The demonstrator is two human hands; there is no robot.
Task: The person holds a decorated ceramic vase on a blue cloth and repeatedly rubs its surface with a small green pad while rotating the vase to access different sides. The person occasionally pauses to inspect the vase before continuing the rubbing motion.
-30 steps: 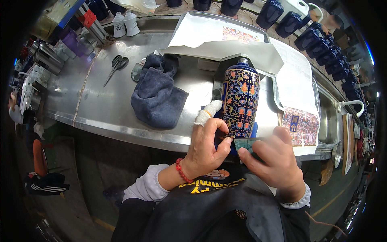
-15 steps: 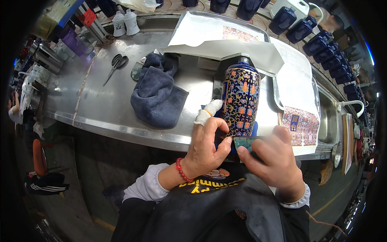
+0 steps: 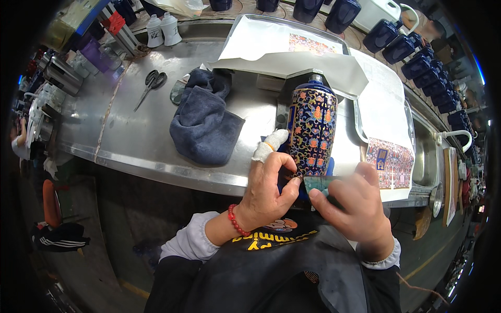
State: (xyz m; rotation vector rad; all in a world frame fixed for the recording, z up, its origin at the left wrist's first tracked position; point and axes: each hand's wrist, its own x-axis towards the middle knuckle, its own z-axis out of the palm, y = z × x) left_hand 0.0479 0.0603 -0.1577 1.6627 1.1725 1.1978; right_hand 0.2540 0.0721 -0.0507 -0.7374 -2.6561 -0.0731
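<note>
A production workshop is indicated. Matching dark-blue bottles [image 3: 380,35] are lined up in quantity from twelve to two o'clock. A patterned print sheet [image 3: 396,169] is laid out at three o'clock beside a sink [image 3: 425,156]. Scissors [image 3: 151,81] are placed at ten o'clock on a metal surface [image 3: 141,130].

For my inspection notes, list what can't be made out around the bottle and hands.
All in the head view:
- Right hand: knuckles blurred.
- Green flat piece: right end hidden by the right hand.
- Patterned bottle: lower left part covered by the left hand.
- Blue-grey cloth: underside hidden by its own folds.
</note>
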